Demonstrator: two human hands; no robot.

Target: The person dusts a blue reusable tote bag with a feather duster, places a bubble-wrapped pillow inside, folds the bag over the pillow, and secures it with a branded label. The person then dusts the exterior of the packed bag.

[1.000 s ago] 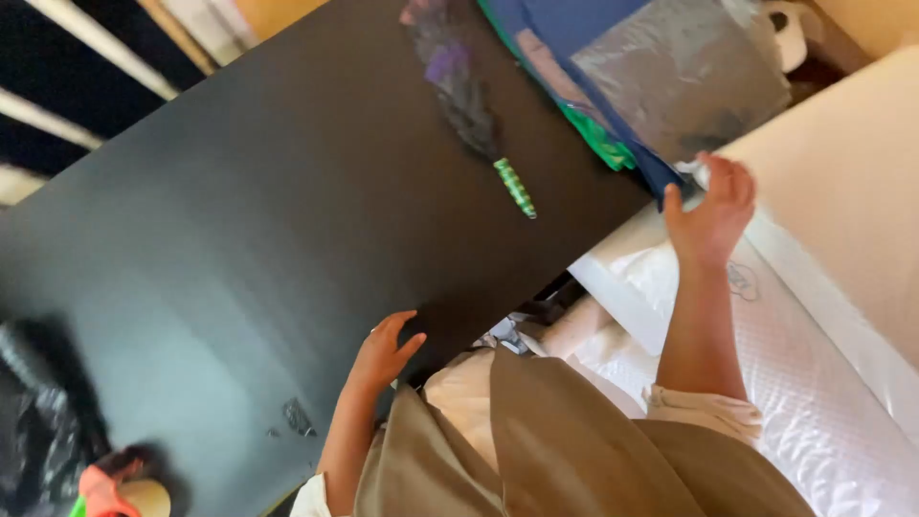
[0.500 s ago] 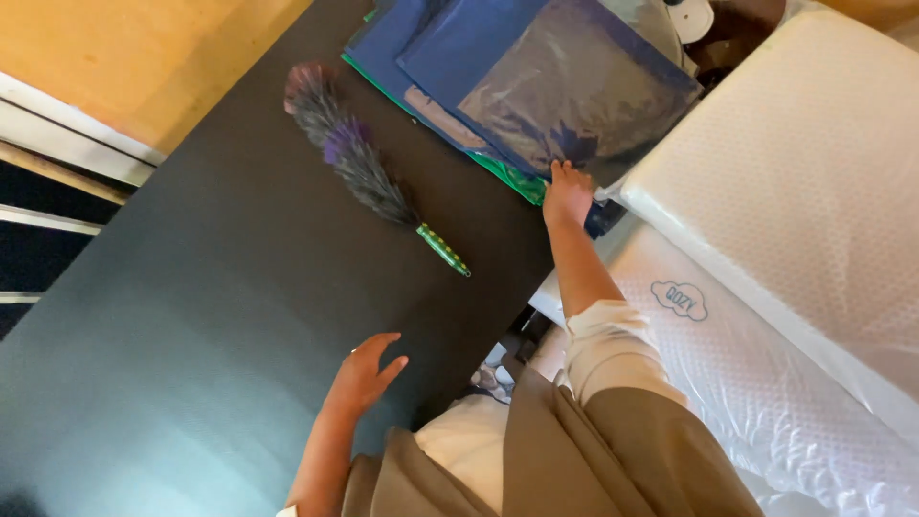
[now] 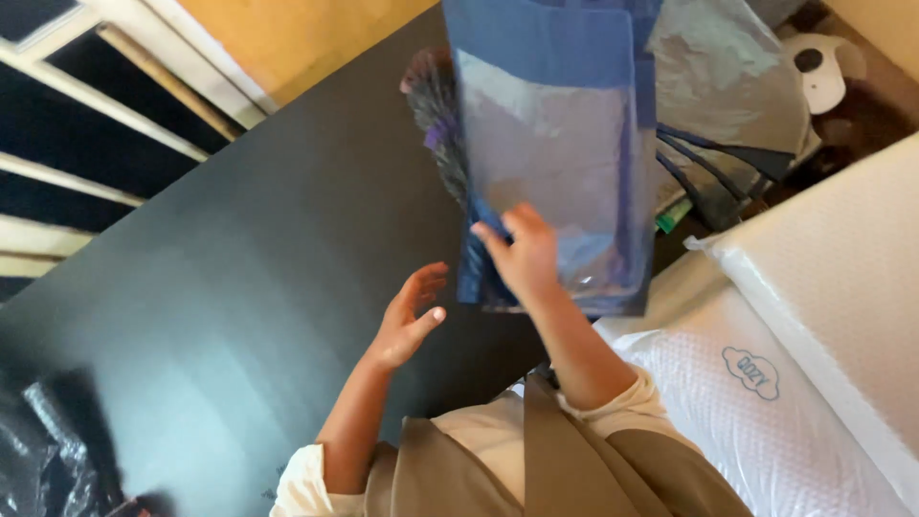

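Right hand (image 3: 526, 257) grips 1 blue package (image 3: 555, 144).

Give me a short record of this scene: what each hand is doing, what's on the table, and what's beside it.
right hand: grips the lower edge of a blue packet with a clear front, lifted above the table
left hand: open, empty, over the table near the packet
table: dark; a purple duster shows partly behind the packet
more packets: stacked at the far right end
beside: white pillows in clear wrap
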